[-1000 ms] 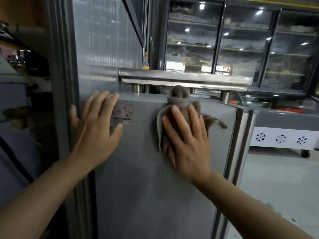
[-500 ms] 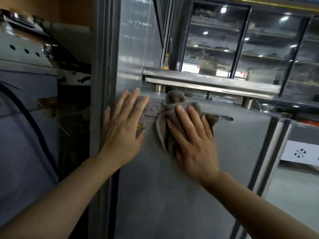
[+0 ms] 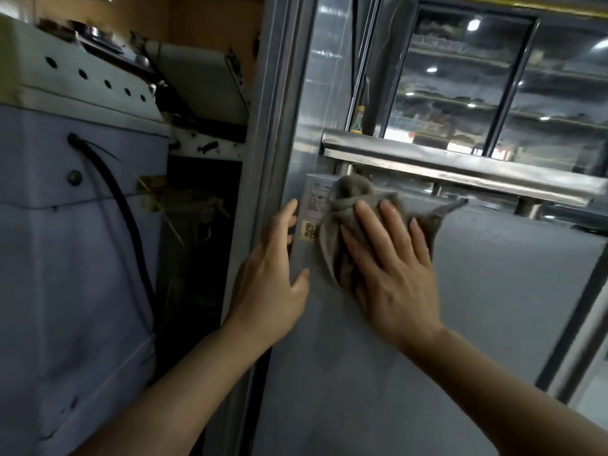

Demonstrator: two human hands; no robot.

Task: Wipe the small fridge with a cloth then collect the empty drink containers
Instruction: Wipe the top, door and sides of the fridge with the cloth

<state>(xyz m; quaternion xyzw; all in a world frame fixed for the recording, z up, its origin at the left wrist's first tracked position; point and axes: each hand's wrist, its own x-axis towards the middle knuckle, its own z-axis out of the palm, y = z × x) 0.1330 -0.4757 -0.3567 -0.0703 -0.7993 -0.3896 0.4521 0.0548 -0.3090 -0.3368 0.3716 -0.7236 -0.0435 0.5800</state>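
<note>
Only two arms of the person show, both bare from the lower edge of the view up to the fingertips; the left forearm (image 3: 184, 383) is slim and smooth, narrowing evenly into the wrist; the right forearm (image 3: 513, 399) looks broader where it lies nearest the camera; the left hand (image 3: 273, 278) is narrow, with a rounded thumb tip; the right hand (image 3: 391, 278) shows faint ridges of tendon across its back and soft creases at the knuckles; the fingers (image 3: 371, 225) are long and slender; the nails (image 3: 361, 205) look short and plain, though slightly blurred.
</note>
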